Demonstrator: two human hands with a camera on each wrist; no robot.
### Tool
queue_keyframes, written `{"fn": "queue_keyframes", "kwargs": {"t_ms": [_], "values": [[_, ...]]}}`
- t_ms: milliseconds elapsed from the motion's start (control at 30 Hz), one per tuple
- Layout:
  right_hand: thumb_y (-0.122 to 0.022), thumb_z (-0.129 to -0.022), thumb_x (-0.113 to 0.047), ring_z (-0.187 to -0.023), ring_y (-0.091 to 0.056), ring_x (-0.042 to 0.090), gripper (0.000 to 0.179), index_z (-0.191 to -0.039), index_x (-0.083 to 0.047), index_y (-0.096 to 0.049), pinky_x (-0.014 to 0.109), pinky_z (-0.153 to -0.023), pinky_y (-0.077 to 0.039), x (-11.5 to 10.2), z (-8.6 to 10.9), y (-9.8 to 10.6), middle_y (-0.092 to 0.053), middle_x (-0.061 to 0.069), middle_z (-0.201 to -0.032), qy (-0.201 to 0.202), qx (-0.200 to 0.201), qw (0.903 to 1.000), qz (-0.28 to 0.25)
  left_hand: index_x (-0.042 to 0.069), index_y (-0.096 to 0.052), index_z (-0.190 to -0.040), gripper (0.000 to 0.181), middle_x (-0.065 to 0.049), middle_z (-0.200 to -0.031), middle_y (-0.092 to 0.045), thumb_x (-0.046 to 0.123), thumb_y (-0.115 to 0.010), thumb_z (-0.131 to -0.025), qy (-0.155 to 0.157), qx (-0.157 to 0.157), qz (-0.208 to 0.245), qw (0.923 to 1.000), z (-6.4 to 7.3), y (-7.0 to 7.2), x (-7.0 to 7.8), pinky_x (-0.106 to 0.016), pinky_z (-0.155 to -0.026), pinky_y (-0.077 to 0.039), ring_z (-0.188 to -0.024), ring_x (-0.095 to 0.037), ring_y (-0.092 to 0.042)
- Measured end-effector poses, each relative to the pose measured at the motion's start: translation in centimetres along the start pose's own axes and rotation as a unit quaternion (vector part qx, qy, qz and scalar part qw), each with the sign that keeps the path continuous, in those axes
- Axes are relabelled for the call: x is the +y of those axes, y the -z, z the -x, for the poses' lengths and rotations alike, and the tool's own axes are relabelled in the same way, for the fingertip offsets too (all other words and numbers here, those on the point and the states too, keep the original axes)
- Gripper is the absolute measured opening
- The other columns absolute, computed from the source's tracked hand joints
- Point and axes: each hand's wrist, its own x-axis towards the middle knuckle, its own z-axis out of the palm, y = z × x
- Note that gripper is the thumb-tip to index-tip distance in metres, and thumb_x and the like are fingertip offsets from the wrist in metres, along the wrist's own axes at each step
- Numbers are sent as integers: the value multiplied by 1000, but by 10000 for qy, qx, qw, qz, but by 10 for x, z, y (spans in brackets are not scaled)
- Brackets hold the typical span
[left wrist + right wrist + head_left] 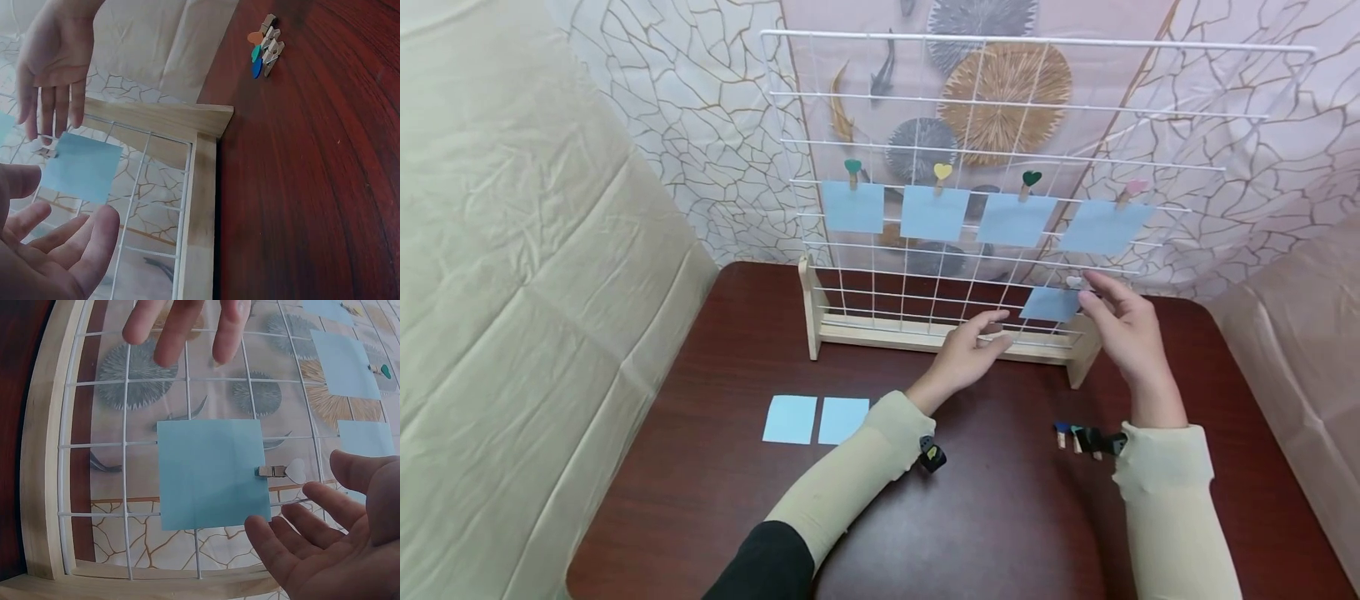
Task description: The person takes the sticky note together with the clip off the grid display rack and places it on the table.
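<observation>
A light blue paper square hangs low at the right of a white wire grid, held by a small wooden clothespin with a white heart. My right hand is beside that clothespin, fingers spread and apart from it in the right wrist view. My left hand hovers left of the square with its fingers loosely bent and nothing in them. Higher up, a row of several blue squares hangs from clothespins with green, yellow and pink hearts.
Two blue paper squares lie on the dark red table, left of my left forearm. Several clothespins with orange, green and blue tops lie near my right wrist. A wooden base carries the grid; patterned cloth hangs behind.
</observation>
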Motion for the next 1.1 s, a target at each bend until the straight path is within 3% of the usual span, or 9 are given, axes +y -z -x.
{"fn": "queue_keyframes", "kwargs": {"t_ms": [100, 267, 467, 633, 733, 867, 1000, 1100], "values": [[-56, -111, -21, -113, -55, -11, 50, -155, 3, -48, 6, -89, -45, -1, -3, -1, -47, 30, -155, 0, -37, 10000, -37, 20, -53, -156, 49, -10, -147, -62, 27, -62, -109, -11, -15, 118, 9999, -4, -2, 0, -32, -86, -59, -110, -20, -72], [-55, -111, -22, -119, -52, -6, 51, -155, 4, -48, 5, -89, -44, 0, -4, -4, -48, 31, -154, -22, -81, 10000, 0, 21, -48, -159, 54, -13, -147, -62, 26, -64, -108, 290, -20, 884, 9957, -10, -6, 2, -42, -74, -62, -103, -24, -75], [-55, -111, -25, -119, -50, -6, 51, -153, 4, -50, 5, -88, -43, 3, -6, -6, -50, 31, -152, -8, -87, 9999, 95, 21, -49, -158, 53, -14, -146, -63, 24, -63, -107, 487, 50, 1026, 9935, -17, -11, 2, -30, -66, -59, -99, -18, -75], [-56, -111, -22, -112, -52, -9, 49, -152, 4, -52, 7, -86, -44, 6, -11, -8, -57, 28, -144, 33, -65, 9999, 107, 16, -47, -159, 54, -19, -149, -59, 22, -62, -108, 461, 39, 997, 9939, -24, -13, 5, -28, -65, -57, -105, -28, -75], [-57, -111, -21, -104, -57, -8, 47, -150, 4, -53, 8, -83, -46, 7, -14, -10, -68, 5, -124, 73, -39, 9999, 84, 14, -46, -160, 55, -22, -151, -57, 20, -63, -108, 472, 55, 926, 9946, -29, -15, 4, -26, -63, -56, -107, -32, -74], [-57, -110, -20, -93, -63, -6, 45, -148, 3, -57, 9, -78, -48, 5, -16, -11, -61, -23, -105, 95, 59, 9998, 141, 12, -47, -159, 56, -24, -150, -56, 20, -64, -107, 441, 82, 758, 9961, -37, -16, 2, -25, -64, -57, -106, -31, -75], [-59, -109, -21, -81, -66, -4, 42, -145, 2, -61, 9, -73, -50, 4, -18, -11, -63, -15, -104, 80, 231, 9995, 223, 15, -47, -160, 56, -21, -151, -57, 21, -64, -107, 427, -20, 651, 9970, -42, -17, 1, -26, -66, -59, -100, -25, -76], [-60, -109, -21, -78, -66, -4, 41, -142, 3, -63, 9, -70, -52, 3, -19, -14, -68, 2, -110, 89, 381, 9989, 256, 18, -47, -160, 56, -18, -150, -58, 19, -64, -107, 449, -108, 657, 9968, -45, -20, 0, -27, -65, -58, -90, -19, -77]]}}
